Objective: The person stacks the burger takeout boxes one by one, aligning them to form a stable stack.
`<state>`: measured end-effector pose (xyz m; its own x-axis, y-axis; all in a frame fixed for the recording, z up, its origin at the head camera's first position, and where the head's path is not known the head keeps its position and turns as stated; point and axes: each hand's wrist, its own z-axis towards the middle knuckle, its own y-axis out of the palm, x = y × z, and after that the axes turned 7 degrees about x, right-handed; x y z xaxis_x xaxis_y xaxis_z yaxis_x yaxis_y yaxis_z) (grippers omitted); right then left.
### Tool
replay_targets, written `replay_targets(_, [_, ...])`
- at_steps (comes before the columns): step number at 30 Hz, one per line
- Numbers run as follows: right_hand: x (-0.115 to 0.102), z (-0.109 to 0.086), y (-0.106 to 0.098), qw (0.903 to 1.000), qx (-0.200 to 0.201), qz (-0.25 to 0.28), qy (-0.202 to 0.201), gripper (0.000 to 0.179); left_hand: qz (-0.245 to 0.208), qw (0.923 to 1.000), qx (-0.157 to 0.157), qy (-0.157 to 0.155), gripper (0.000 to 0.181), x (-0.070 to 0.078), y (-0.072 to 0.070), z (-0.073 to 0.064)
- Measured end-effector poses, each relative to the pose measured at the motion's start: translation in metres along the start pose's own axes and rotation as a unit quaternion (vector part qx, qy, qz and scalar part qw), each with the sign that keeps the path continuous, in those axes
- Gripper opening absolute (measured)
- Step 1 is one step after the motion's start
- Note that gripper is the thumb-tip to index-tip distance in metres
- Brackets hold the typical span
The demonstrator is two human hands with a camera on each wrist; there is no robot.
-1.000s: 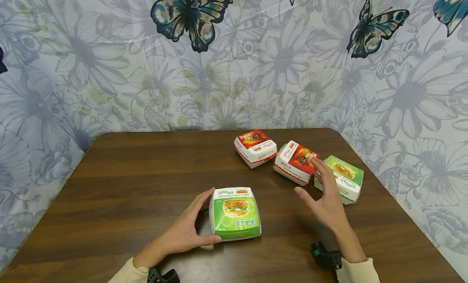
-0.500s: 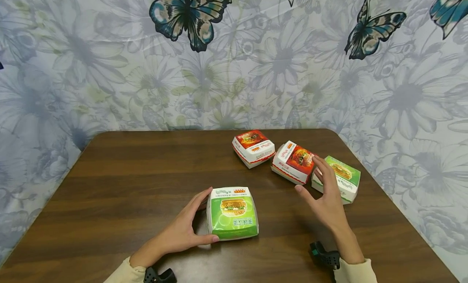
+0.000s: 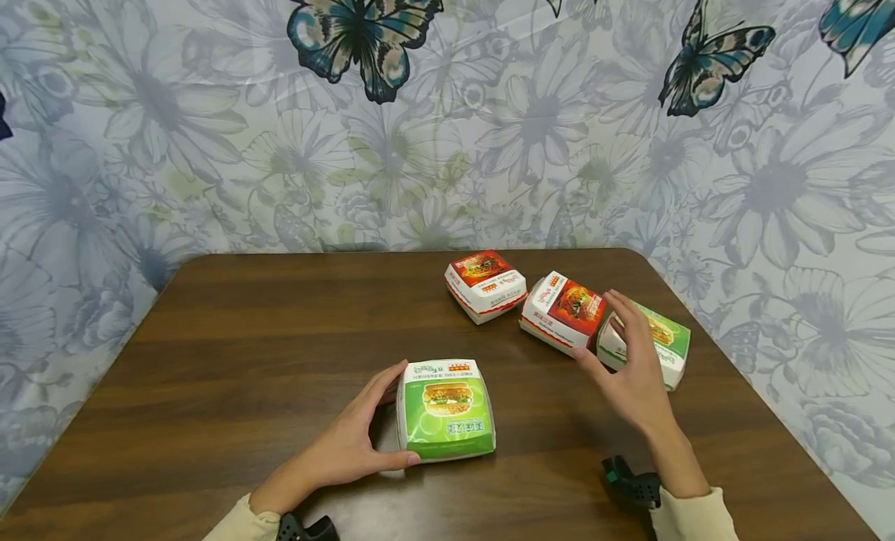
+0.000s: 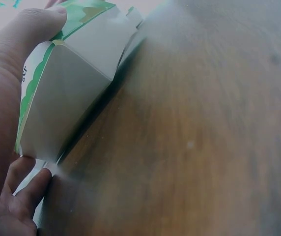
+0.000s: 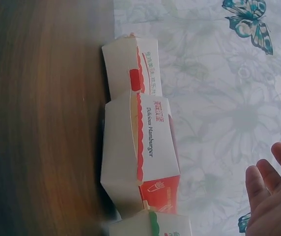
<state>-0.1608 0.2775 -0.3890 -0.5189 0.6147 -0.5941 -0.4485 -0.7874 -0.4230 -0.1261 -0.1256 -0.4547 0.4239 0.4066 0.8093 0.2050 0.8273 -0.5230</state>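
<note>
A green-and-white burger box (image 3: 447, 409) sits on the table in front of me. My left hand (image 3: 349, 440) holds it at its left side, thumb at the near corner and fingers at the far one; the left wrist view shows the thumb (image 4: 37, 22) against the box's edge. My right hand (image 3: 632, 378) hovers, fingers spread, over a second green burger box (image 3: 667, 347) and partly covers it. Just left of that hand lies a red-and-white burger box (image 3: 566, 312). In the right wrist view the right hand (image 5: 275, 196) is apart from the boxes.
Another red-and-white burger box (image 3: 485, 284) stands farther back, close to the first red one. Brown wood-grain table (image 3: 280, 315) stretches left of the boxes. Behind its far edge hangs a flowered backdrop (image 3: 433, 168) with butterflies. Each wrist wears a black band (image 3: 632, 485).
My right hand has lifted slightly and shifted a little to the right, off the red box's edge. The left hand and the boxes stay put.
</note>
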Motion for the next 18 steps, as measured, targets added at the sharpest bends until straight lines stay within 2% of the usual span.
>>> replay_targets(7, [0.002,0.003,-0.004,1.0000,0.001,-0.001,0.000,0.091,0.000,1.0000,0.002,-0.001,0.113,0.000,0.001,0.000])
replay_targets(14, [0.007,0.002,-0.009,0.9994,0.015,-0.002,0.032,0.090,0.001,1.0000,0.002,0.000,0.113,0.000,0.001,0.001])
replay_targets(18, [0.011,0.001,-0.011,0.9992,0.024,-0.013,0.029,0.090,0.001,1.0000,0.002,0.003,0.113,0.000,0.000,0.001])
